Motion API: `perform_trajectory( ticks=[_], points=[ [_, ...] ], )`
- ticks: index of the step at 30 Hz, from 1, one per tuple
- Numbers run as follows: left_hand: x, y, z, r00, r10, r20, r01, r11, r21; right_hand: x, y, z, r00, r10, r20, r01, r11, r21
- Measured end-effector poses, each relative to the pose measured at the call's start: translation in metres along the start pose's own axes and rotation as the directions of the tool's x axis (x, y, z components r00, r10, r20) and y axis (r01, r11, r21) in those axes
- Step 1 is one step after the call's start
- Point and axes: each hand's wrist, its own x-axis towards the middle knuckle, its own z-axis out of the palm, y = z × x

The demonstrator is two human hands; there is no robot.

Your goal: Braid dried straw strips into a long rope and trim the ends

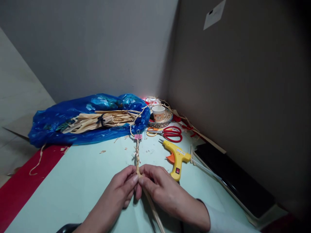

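Observation:
A pale braided straw cord (137, 152) runs from a pink binder clip (138, 137) toward me. My left hand (122, 187) pinches the near end of the braid between thumb and fingers. Right beside it, my right hand (156, 184) is closed on the same cord, thumb against the strand. Below my right hand a loose flat straw strand (154, 212) trails to the lower edge. The fingertips of both hands nearly meet and partly hide the cord between them.
A yellow glue gun (178, 158) lies right of my hands, red-handled scissors (172, 134) beyond it. A blue plastic bag (55, 116) holds a tied straw bundle (104, 121). A paper cup (158, 113) stands on a woven tray (167, 119). A black flat case (233, 178) lies along the right wall.

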Motion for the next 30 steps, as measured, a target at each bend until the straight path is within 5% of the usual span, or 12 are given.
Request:
perform_trajectory(
  ticks=[4,11,14,20,23,25,27,30],
  points=[
    [-0.004,0.004,-0.001,0.998,-0.001,-0.061,0.008,0.994,0.107,-0.004,-0.006,0.001,0.997,0.076,0.011,-0.075,0.996,-0.043],
    [-0.007,0.01,-0.002,0.99,-0.035,-0.134,0.062,0.977,0.203,-0.013,-0.018,-0.006,0.995,0.094,-0.028,-0.095,0.868,-0.488],
    [-0.007,0.012,-0.002,0.99,-0.004,-0.143,0.038,0.97,0.239,-0.013,-0.02,-0.007,0.996,0.08,-0.034,-0.085,0.836,-0.542],
    [-0.009,0.011,0.0,0.985,-0.034,-0.168,0.062,0.984,0.169,-0.019,-0.025,0.003,0.996,0.01,0.092,0.045,0.81,-0.584],
    [-0.012,0.013,0.001,0.987,-0.019,-0.162,0.04,0.991,0.127,-0.021,-0.026,0.006,0.959,-0.06,0.278,0.239,0.7,-0.673],
    [-0.013,0.013,0.002,0.988,-0.008,-0.155,0.024,0.994,0.103,-0.019,-0.026,0.004,0.931,-0.142,0.338,0.332,0.715,-0.616],
    [-0.014,0.014,0.002,0.988,-0.014,-0.152,0.024,0.997,0.067,-0.016,-0.026,-0.001,0.949,-0.203,0.24,0.301,0.805,-0.512],
    [-0.015,0.016,0.001,0.989,-0.028,-0.148,0.031,0.999,0.014,-0.008,-0.022,-0.008,0.985,-0.147,-0.093,0.101,0.917,-0.386]
  ],
)
